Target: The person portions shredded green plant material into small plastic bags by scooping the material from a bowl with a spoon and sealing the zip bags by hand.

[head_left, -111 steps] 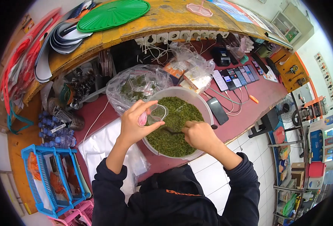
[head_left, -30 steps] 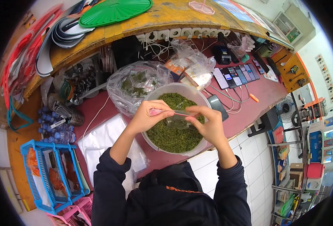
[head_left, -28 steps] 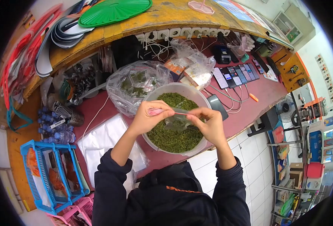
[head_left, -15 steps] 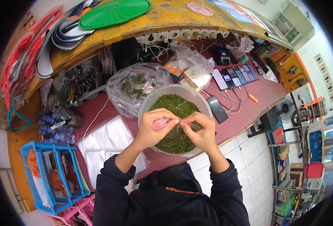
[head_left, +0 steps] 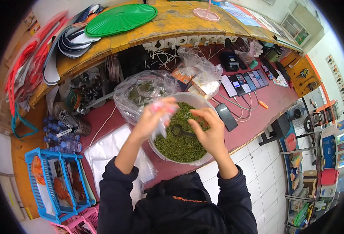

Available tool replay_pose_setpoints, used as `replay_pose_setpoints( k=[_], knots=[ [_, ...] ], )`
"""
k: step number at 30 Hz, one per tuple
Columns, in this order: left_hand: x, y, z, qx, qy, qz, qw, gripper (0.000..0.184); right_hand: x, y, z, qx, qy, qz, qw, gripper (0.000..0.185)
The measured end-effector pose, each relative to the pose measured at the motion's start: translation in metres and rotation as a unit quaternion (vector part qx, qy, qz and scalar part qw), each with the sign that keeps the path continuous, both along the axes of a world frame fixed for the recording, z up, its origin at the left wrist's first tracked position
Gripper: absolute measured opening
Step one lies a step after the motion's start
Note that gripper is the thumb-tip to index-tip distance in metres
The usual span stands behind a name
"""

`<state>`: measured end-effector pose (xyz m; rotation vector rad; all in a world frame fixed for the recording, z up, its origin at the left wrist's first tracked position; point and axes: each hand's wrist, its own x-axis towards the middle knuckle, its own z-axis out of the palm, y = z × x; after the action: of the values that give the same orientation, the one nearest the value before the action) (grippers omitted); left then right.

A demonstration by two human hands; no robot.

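My left hand (head_left: pixel 150 121) is blurred by motion over the left rim of the tub. It is closed on a pink-and-clear plastic bag (head_left: pixel 163 110). On the right, my right hand (head_left: pixel 210 130) hovers above the tub with thumb and forefinger apart. A dark spoon (head_left: pixel 177 130) runs by its handle into the palm of that hand, its bowl over the green shreds. The translucent round tub (head_left: pixel 198 100) holds chopped green leaf (head_left: pixel 183 150), partly hidden by my hands.
Behind the tub lies a big clear bag (head_left: pixel 127 103) of small packets. White plastic sheets (head_left: pixel 111 156) are at the left, a black phone (head_left: pixel 226 116) at the right. Several charging phones (head_left: pixel 244 84) are farther back. Blue baskets (head_left: pixel 43 187) stand left, below a wooden shelf (head_left: pixel 172 23).
My hands, which met over the tub, have moved apart. The left swung left and up with the pink plastic; the right thumb and forefinger opened. The spoon's bowl now shows.
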<state>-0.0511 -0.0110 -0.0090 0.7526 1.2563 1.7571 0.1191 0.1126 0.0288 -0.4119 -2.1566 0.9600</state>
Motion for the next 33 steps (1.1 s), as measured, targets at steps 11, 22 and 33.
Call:
replay_pose_setpoints(
  k=[11, 22, 33],
  knots=[
    [0.043, 0.01, 0.005, -0.017, -0.002, -0.107, 0.994, 0.04, 0.009, 0.009, -0.004, 0.138, -0.05, 0.017, 0.989, 0.008],
    [0.027, -0.003, 0.019, 0.068, 0.347, 0.157, 0.922, 0.009, 0.028, 0.023, -0.004, -0.023, -0.054, -0.06, 0.996, 0.006],
    [0.065, 0.0, 0.018, -0.032, 0.407, 0.003, 0.913, 0.017, 0.036, 0.006, -0.018, -0.281, -0.173, 0.181, 0.927, 0.017]
  ],
)
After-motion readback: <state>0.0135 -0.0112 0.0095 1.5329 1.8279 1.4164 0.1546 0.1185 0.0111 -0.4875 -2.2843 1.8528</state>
